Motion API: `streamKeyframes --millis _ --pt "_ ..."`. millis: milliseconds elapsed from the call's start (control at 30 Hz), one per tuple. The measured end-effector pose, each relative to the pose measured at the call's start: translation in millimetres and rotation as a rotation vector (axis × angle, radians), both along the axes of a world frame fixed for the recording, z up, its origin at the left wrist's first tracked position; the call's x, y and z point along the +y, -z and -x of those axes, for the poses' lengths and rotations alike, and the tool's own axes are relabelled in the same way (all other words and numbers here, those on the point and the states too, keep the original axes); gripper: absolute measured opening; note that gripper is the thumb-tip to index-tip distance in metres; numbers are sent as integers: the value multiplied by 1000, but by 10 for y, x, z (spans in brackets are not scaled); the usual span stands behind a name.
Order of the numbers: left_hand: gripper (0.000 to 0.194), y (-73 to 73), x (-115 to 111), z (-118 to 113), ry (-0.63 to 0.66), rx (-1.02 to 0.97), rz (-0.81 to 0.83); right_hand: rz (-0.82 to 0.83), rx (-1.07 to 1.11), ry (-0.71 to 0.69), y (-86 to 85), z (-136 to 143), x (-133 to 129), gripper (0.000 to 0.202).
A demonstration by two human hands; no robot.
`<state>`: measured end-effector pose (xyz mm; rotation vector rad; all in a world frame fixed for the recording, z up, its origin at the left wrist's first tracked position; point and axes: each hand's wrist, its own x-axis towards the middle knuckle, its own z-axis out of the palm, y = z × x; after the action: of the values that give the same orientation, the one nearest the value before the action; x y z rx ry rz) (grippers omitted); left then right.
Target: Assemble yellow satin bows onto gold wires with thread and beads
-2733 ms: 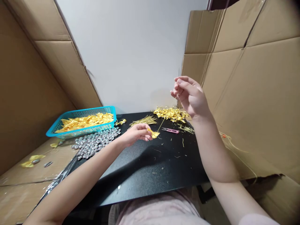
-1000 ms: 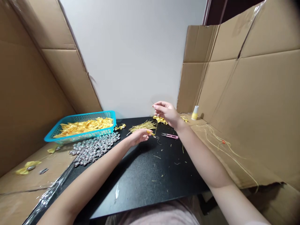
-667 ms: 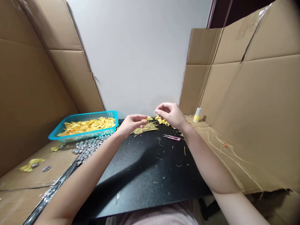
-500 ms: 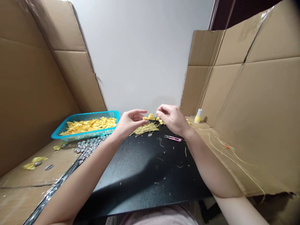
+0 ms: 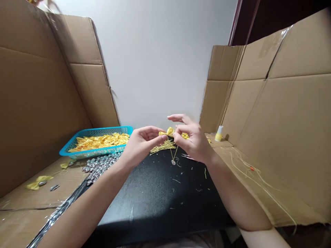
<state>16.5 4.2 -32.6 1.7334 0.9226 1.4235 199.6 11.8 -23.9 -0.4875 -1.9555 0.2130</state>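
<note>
A small yellow ribbon bow (image 5: 169, 131) is held above the far part of the black table. My left hand (image 5: 144, 141) pinches its left loop between thumb and fingers. At the right end of the bow, the thumb and index finger of my right hand (image 5: 192, 139) are pressed together on its edge, while other fingers stretch out above. A thin yellow cord hangs in a V under the bow, with a small round silver piece (image 5: 173, 162) at its bottom. Behind the hands lies a bundle of gold cords (image 5: 162, 147). Pink-handled thread snips (image 5: 188, 157) are partly hidden by my right hand.
A blue basket (image 5: 63, 151) of yellow bows stands at the left, beside a heap of silver beads (image 5: 99, 165). A thread spool (image 5: 219, 133) stands at the right near loose cords (image 5: 254, 171). Cardboard walls (image 5: 289, 120) rise on both sides. Thread scraps dot the black table (image 5: 155, 199).
My right hand has come in to the bow, and some of its fingers have lifted. The silver piece now hangs on its cord below the bow. The view has tilted slightly upward.
</note>
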Motion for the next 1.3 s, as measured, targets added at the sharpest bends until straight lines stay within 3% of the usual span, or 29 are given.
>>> streamKeyframes --millis 133,633,1300 --pt "18 -2 1 -6 15 -27 8 140 42 -87 24 27 43 24" --pt "18 0 -12 -20 -26 -122 -12 56 43 -55 29 84 12 26" --pt "21 7 -39 -37 -59 -94 -19 21 21 -4 37 98 13 26"
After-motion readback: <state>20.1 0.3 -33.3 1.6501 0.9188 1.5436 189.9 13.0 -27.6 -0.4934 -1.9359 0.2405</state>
